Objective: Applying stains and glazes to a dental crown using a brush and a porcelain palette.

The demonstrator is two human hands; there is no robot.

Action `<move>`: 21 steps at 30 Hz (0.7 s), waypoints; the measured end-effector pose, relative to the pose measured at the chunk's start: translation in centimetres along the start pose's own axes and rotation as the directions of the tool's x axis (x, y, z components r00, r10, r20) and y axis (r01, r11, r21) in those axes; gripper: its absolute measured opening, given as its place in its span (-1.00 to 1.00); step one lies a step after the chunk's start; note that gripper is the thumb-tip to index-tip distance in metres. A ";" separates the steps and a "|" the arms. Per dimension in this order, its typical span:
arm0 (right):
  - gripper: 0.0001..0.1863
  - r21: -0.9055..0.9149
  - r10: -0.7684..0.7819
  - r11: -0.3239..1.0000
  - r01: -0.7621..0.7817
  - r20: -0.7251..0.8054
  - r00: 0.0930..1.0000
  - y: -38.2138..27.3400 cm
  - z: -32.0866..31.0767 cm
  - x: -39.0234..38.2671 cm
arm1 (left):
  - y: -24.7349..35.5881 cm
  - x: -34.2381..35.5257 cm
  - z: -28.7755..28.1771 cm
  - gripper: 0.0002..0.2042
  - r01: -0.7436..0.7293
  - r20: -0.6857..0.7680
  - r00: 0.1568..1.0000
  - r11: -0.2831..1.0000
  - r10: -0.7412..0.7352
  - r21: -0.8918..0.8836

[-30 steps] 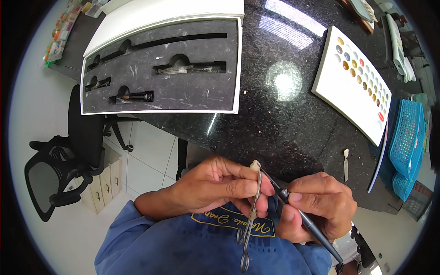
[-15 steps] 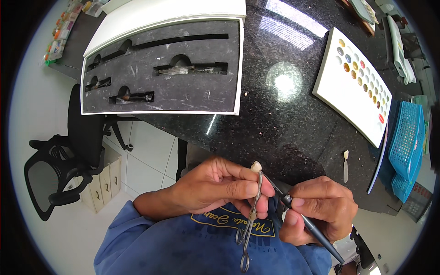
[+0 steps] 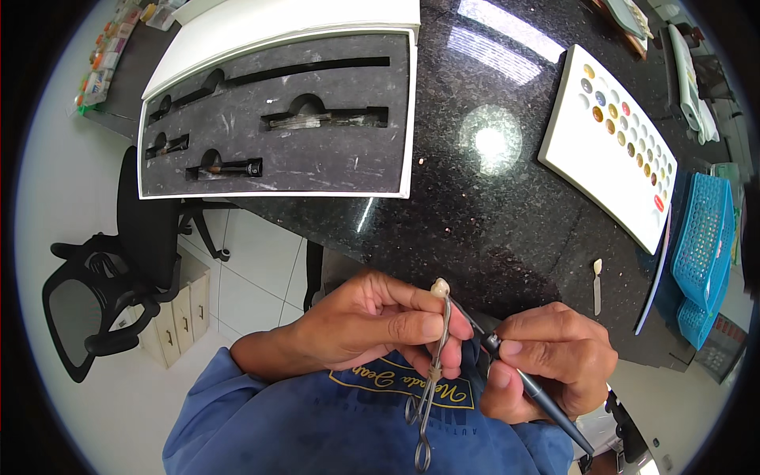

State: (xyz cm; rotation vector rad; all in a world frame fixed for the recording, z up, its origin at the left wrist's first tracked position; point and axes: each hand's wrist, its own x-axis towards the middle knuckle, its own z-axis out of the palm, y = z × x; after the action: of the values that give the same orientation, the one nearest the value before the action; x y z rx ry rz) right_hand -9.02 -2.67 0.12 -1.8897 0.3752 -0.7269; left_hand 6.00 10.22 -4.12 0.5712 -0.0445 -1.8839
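Note:
Between thumb and fingers, my left hand (image 3: 388, 321) grips a thin metal clamp (image 3: 434, 372) with looped handles hanging down over my shirt. A small cream tooth crown (image 3: 440, 287) sits at the clamp's upper end. My right hand (image 3: 554, 360) holds a dark, slim-handled brush (image 3: 538, 392) like a pen, its handle slanting down to the right. The brush's thin front end points up and left, close to the clamp just below the crown. Whether its tip touches the crown I cannot tell.
An open white case (image 3: 277, 119) with dark foam and brushes in its slots lies at the upper left. On the right are a white palette (image 3: 586, 158) with coloured wells, a shade tab (image 3: 597, 286) and a blue basket (image 3: 701, 237). A black chair (image 3: 119, 277) stands left.
The crown, clamp and brush have shifted very slightly left. Both hands keep the same grip, and the other things stay almost where they were in view.

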 end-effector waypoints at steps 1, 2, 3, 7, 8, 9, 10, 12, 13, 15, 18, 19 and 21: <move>-0.78 0.001 0.000 1.000 0.000 0.001 1.000 0.0 0.0 0.0 | 0.0 0.0 0.1 -0.72 -0.011 -0.003 1.000 1.000 0.011 -0.009; -0.78 0.007 -0.015 1.000 0.015 0.002 1.000 0.0 0.0 0.0 | 0.0 -0.1 0.2 -0.72 -0.012 -0.004 1.000 1.000 0.012 -0.009; -0.78 0.014 -0.029 0.999 0.029 0.003 1.000 -0.1 0.0 0.0 | 0.1 -0.1 0.3 -0.72 -0.011 -0.009 1.000 1.000 0.011 -0.013; -0.78 -0.006 -0.003 1.000 0.003 -0.037 0.999 -0.2 0.0 -0.2 | 0.2 -0.1 0.3 -0.72 0.006 -0.012 1.000 1.000 -0.006 -0.013; -0.78 0.004 -0.010 1.000 0.010 -0.026 1.000 -0.1 0.1 -0.2 | 0.1 0.0 0.3 -0.72 0.008 -0.013 1.000 1.000 -0.008 -0.012; -0.79 0.015 -0.017 1.000 0.017 -0.015 1.000 0.0 0.1 -0.3 | 0.0 0.0 0.2 -0.72 0.004 -0.010 1.000 1.000 -0.005 -0.017; -0.79 0.014 -0.018 1.000 0.018 -0.014 1.000 -0.1 0.1 -0.3 | 0.0 0.0 0.2 -0.72 -0.003 -0.003 1.000 1.000 0.003 -0.023; -0.79 -0.001 -0.009 1.000 0.009 -0.061 0.998 -0.2 0.2 -0.3 | 0.1 -0.1 0.3 -0.72 -0.002 -0.001 1.000 1.000 0.002 -0.019; -0.79 0.001 -0.009 1.000 0.009 -0.062 0.998 -0.1 0.1 -0.3 | 0.2 -0.1 0.3 -0.73 0.002 -0.005 1.000 1.000 -0.002 -0.014; -0.78 0.010 -0.013 1.000 0.014 -0.013 1.000 0.0 0.1 -0.2 | 0.0 0.0 0.2 -0.73 -0.007 -0.005 1.000 1.000 0.007 -0.017; -0.78 -0.001 -0.021 1.000 0.021 -0.054 0.998 -0.1 0.2 -0.2 | 0.2 -0.1 0.3 -0.73 -0.009 0.002 1.000 1.000 0.009 -0.016; -0.78 -0.001 -0.020 1.000 0.020 -0.055 0.998 0.0 0.2 -0.2 | 0.2 -0.1 0.3 -0.73 0.002 -0.003 1.000 1.000 -0.002 -0.009; -0.78 -0.001 -0.037 0.999 0.037 -0.016 0.999 0.1 0.1 -0.1 | 0.1 0.0 0.3 -0.73 0.000 -0.005 1.000 1.000 0.000 -0.013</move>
State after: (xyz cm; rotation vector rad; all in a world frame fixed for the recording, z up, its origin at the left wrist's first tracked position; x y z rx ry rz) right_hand -9.04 -2.55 -0.06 -1.8966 0.3512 -0.7666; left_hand 5.97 10.14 -3.86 0.5670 -0.0288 -1.8817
